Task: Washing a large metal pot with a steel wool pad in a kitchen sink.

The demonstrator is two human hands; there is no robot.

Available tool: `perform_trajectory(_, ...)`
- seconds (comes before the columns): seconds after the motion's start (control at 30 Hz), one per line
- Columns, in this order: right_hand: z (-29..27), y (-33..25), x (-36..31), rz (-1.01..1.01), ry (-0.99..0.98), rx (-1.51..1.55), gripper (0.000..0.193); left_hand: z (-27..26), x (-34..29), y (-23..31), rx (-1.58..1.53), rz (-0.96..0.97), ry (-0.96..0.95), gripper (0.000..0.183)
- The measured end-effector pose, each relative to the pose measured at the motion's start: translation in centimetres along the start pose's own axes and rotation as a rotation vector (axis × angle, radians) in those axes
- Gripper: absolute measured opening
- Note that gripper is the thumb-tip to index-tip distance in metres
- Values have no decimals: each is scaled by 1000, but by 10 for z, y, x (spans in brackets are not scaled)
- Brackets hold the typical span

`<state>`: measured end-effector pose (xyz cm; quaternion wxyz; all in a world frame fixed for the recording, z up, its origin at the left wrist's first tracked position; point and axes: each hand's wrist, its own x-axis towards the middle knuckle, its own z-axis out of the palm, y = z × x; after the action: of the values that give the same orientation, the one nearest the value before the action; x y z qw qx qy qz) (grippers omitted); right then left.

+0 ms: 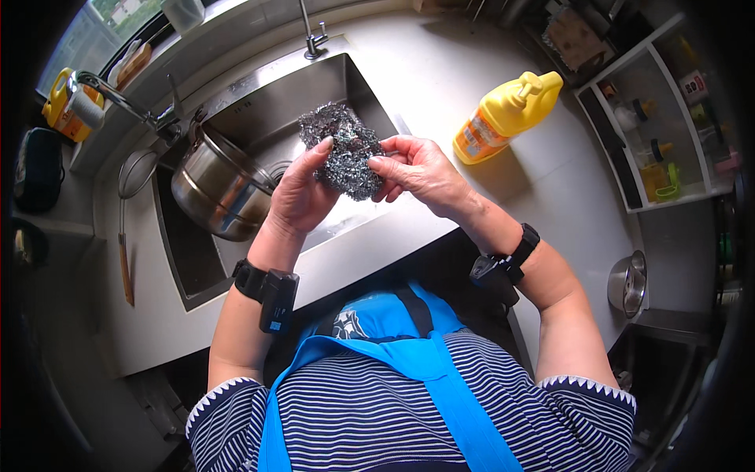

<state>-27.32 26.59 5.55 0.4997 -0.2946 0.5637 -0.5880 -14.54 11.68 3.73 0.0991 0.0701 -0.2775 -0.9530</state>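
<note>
A steel wool scrubber [346, 153], silvery and tangled, is held up over the front part of the metal sink [307, 86]. My left hand [303, 185] grips its left side, with the thumb on top and the other fingers mostly hidden beneath. On its right side, my right hand [421, 175] pinches the edge between thumb and fingers. Left of my hands, a large stainless steel pot [222, 185] lies tilted in the sink, its mouth partly toward my left hand.
A yellow bottle [503, 118] with an orange label stands on the counter at the right. A wire skimmer [126, 228] lies left of the sink, near the faucet [161, 122]. Farther right are a steel bowl [627, 283] and a white rack [661, 118] with small bottles.
</note>
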Motion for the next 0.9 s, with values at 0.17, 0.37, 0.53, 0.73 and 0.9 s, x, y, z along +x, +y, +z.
perform_trajectory(0.17, -45, -41, -46, -342, 329, -672, 31, 39, 35, -24, 111, -64, 28, 29)
perform_trajectory(0.37, -104, -126, -104, -706, 593, -1544, 46, 98, 75, -44, 97, -264, -73, 30)
perform_trajectory(0.53, -138, -112, -85, -512, 409, -1763, 62, 127, 99, -58, 22, -315, -109, 37)
perform_trajectory(0.73, -148, -109, -84, -556, 379, -1607, 60, 151, 118, -69, -18, -237, -20, 38)
perform_trajectory(0.9, -149, -112, -85, -587, 357, -1586, 53, 155, 128, -79, -81, -188, -34, 38)
